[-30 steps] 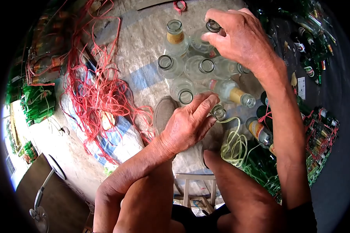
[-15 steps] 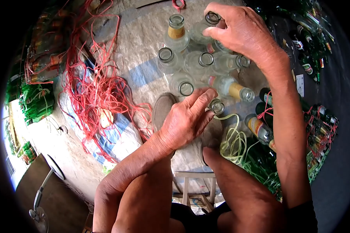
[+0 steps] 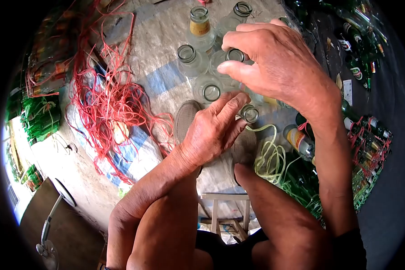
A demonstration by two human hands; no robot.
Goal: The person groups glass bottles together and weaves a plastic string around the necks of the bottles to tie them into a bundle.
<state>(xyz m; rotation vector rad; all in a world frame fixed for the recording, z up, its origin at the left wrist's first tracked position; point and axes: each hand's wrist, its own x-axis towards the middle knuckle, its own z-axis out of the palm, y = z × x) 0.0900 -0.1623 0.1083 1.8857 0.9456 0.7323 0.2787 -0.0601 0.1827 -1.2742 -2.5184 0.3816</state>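
Several clear glass bottles stand close together on the floor in front of my shoes. My left hand [image 3: 216, 128] is closed round the neck of the nearest clear bottle [image 3: 249, 114], above my right shoe. My right hand [image 3: 274, 67] is over the cluster, its thumb and forefinger apart on either side of the mouth of a middle bottle [image 3: 235, 55]; I see no firm contact there. Left of it are a bottle [image 3: 186, 54] and another clear bottle [image 3: 208, 89]. A yellow-labelled bottle [image 3: 200, 28] stands farther back. My right hand hides bottles on the right side.
Tangled red twine [image 3: 114, 103] lies on a blue-and-white sheet [image 3: 137, 157] at left. Pale yellow-green twine [image 3: 272, 155] is coiled by my right shoe [image 3: 244, 146]. Green bottles [image 3: 301, 180] are massed on the right. A wooden stool [image 3: 225, 196] is below me, a fan [image 3: 45, 245] lower left.
My right hand has moved from the neck of a back bottle towards me, to a middle bottle; the back bottle stands uncovered. My left hand keeps its hold. The view has shifted slightly.
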